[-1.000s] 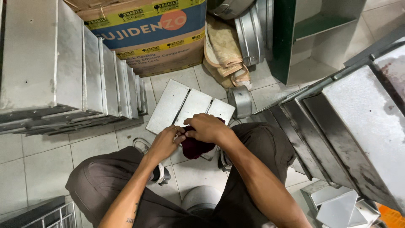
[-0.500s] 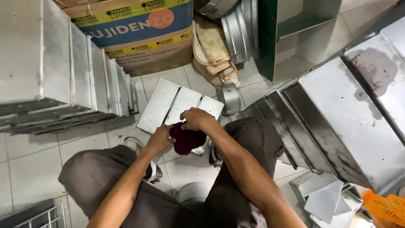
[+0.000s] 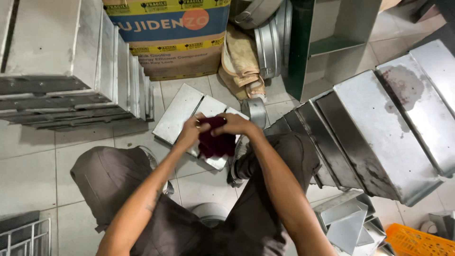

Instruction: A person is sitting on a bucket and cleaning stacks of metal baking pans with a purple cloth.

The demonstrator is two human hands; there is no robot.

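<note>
- Sitting low over a tiled floor (image 3: 28,156), a person works a dark maroon cloth (image 3: 215,142) between both bare hands, seen from a camera on their own head.
- Far left, a stack of grey sheet-metal trays (image 3: 71,71) stands on the floor, well apart from the hands.
- Left hand (image 3: 189,132): its grip is closed on the cloth's left edge, fingers curled over the top, forearm reaching up from the lower left above the left knee.
- The cloth hangs bunched between the two hands, just above a folded metal panel (image 3: 177,114) that lies flat on the floor between the knees.
- Right hand (image 3: 234,124): its grip pinches the cloth's upper right corner, knuckles up, wrist bent inward, forearm coming from the lower right.
- Judging by the pose, the step in hand is gathering or folding the cloth; the next move would call for a firm two-handed hold while the cloth meets the panel.
- Right of the hands, long metal duct sections (image 3: 388,123) lean across the floor, with an orange crate (image 3: 417,239) at the bottom corner.
</note>
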